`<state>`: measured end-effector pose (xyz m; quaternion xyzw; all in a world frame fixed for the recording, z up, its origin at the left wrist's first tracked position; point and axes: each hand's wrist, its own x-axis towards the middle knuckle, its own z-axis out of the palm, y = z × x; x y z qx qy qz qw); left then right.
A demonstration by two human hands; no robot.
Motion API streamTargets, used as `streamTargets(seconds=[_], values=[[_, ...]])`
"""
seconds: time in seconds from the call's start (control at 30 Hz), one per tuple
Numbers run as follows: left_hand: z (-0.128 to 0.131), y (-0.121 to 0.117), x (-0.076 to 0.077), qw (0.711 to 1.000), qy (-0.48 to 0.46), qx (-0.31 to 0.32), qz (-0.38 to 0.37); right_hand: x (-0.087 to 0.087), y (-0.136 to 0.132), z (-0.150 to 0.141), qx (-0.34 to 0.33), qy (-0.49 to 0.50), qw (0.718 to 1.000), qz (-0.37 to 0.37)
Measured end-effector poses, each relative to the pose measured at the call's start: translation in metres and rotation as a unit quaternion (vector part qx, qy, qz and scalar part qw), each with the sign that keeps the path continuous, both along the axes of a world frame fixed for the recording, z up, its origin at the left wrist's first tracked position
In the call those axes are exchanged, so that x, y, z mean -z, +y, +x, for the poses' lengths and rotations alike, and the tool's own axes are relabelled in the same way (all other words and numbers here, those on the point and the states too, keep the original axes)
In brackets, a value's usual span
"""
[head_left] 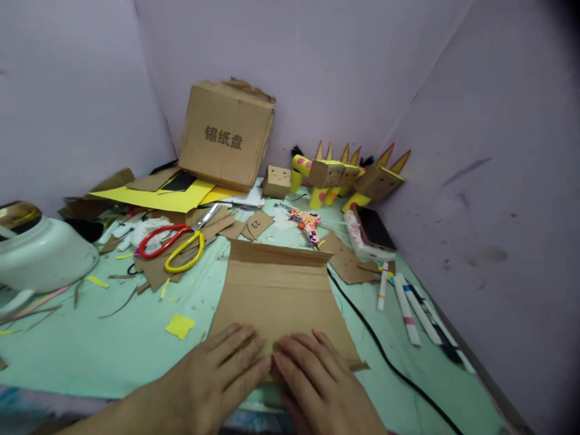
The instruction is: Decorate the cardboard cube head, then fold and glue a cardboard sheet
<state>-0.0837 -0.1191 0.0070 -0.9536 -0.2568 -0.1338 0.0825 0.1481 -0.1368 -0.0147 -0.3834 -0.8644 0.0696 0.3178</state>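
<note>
A sheet of brown cardboard point(281, 296) lies in front of me with its far edge folded up. My left hand point(226, 368) is at its near edge, fingers bent over the top and thumb against the rim. Beside it my right hand point(317, 374) is closed on the same near edge, its fingers curled over the board. The two hands nearly touch at the middle. What lies beneath the fingers is hidden.
Red-and-yellow-handled scissors point(183, 244) lie on cardboard scraps to the left. A patterned glue gun point(308, 225) sits behind the sheet, and a black cord point(376, 338) runs along its right. Markers point(408, 308), a phone point(374, 228), a cardboard box point(226, 136) and yellow paper animals point(335, 172) stand around.
</note>
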Motion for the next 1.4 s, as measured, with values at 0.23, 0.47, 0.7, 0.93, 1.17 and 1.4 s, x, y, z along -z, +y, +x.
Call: streamTargets(seconds=[0.23, 0.47, 0.7, 0.93, 1.17, 1.4], values=[[0.019, 0.001, 0.025, 0.987, -0.07, -0.098, 0.107, 0.006, 0.025, -0.025, -0.013, -0.166, 0.98, 0.109], [0.03, 0.007, 0.022, 0.997, -0.016, -0.067, 0.04, 0.01, 0.018, -0.027, 0.045, -0.101, 0.981, 0.162], [0.03, 0.051, -0.007, 0.949, 0.033, -0.153, -0.275, 0.004, 0.043, -0.024, 0.071, -0.105, 0.992, 0.002], [0.021, 0.07, -0.02, 0.925, 0.02, -0.152, -0.347, -0.026, 0.053, -0.011, 0.11, -0.16, 0.96, -0.202], [0.003, 0.068, -0.03, 0.908, 0.008, -0.131, -0.397, -0.025, 0.043, 0.02, 0.104, -0.157, 0.962, -0.198], [0.006, 0.059, -0.028, 0.932, 0.024, -0.121, -0.342, -0.02, 0.04, 0.018, 0.081, -0.246, 0.963, -0.07]])
